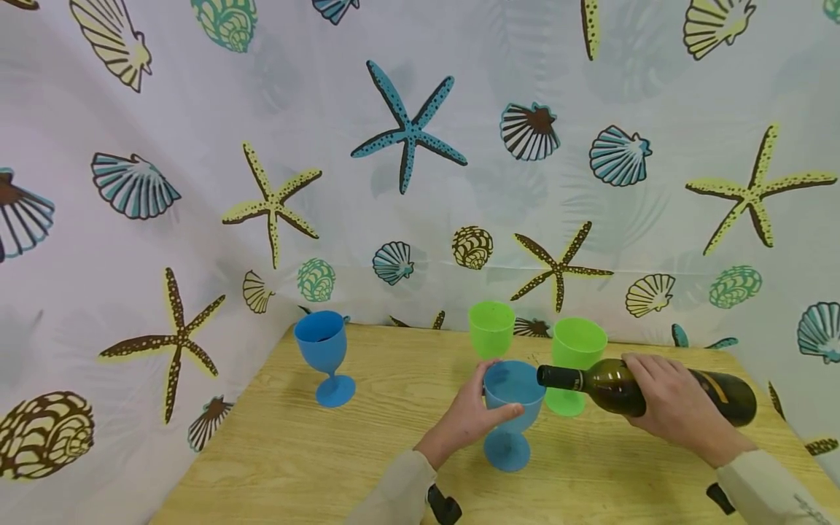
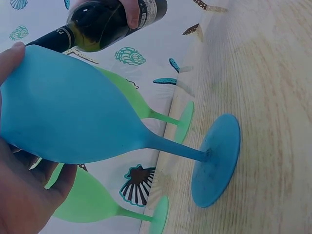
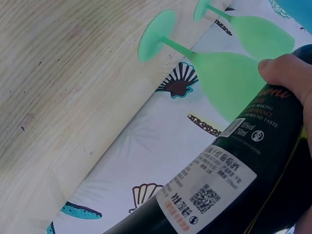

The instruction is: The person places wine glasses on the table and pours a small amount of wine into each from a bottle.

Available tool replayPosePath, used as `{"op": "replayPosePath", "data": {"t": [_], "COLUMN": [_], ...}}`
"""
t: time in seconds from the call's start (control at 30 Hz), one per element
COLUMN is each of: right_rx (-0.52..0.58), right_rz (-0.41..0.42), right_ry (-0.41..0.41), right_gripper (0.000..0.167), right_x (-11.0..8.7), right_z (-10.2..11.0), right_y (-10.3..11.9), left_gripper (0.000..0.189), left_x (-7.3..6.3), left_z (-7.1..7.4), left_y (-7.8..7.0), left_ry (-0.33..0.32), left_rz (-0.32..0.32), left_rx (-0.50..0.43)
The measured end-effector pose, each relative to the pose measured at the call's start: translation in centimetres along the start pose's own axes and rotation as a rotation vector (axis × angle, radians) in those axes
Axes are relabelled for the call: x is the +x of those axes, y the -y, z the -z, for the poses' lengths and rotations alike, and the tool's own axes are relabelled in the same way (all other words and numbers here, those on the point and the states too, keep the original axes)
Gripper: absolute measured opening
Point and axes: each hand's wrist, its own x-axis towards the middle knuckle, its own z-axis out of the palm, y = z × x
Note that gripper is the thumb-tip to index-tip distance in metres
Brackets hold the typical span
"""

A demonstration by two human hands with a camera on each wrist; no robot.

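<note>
- Right hand [image 1: 676, 408] wraps over the body of a dark green wine bottle [image 1: 656, 390], fingers curled round it from above; the right wrist view shows a fingertip [image 3: 280, 73] pressed on the glass above the white back label.
- Left hand [image 1: 469, 415] grips the bowl of a blue goblet [image 1: 512, 408], thumb across the near side and fingers round the far side; in the left wrist view the palm [image 2: 24, 195] cups the bowl from below.
- Behind everything hangs a pale curtain [image 1: 420, 146] printed with starfish and shells, covering the back and both sides.
- Under the cups lies a light wooden table [image 1: 315, 459] with visible grain.
- Lying nearly level, the wine bottle points its black-capped neck left, the mouth just over the rim of the held blue goblet.
- That blue goblet stands upright on its round foot near the front middle of the table.
- Another blue goblet [image 1: 323, 357] stands alone, well apart to the left, near the back edge.
- Just behind the bottle's neck stands a green goblet [image 1: 576, 350], its foot beside the held goblet.
- One more green goblet [image 1: 491, 328] stands at the back edge, near the first green one.
- Small black straps [image 1: 442, 504] show at both pale sleeves.
</note>
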Motion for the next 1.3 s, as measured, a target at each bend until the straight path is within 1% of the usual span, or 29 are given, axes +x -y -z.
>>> {"op": "replayPosePath", "data": {"t": [0.2, 0.47, 0.9, 1.3], "right_rx": [-0.017, -0.032, -0.071, -0.072], "right_rz": [0.014, 0.036, 0.076, 0.114], "right_ry": [0.024, 0.051, 0.057, 0.043], "right_gripper": [0.098, 0.097, 0.104, 0.106], "right_x": [0.2, 0.4, 0.9, 1.4], "right_z": [0.3, 0.6, 1.2, 1.6], "right_y": [-0.2, -0.4, -1.0, -1.2], "left_gripper": [0.079, 0.08, 0.081, 0.082], "left_x": [0.0, -0.1, 0.1, 0.1], "left_z": [0.0, 0.0, 0.1, 0.3], "left_y": [-0.1, -0.3, -0.4, -0.6], "left_ry": [-0.006, -0.005, -0.002, -0.001], "left_rz": [0.008, 0.018, 0.03, 0.033], "left_rx": [0.012, 0.021, 0.021, 0.019]}}
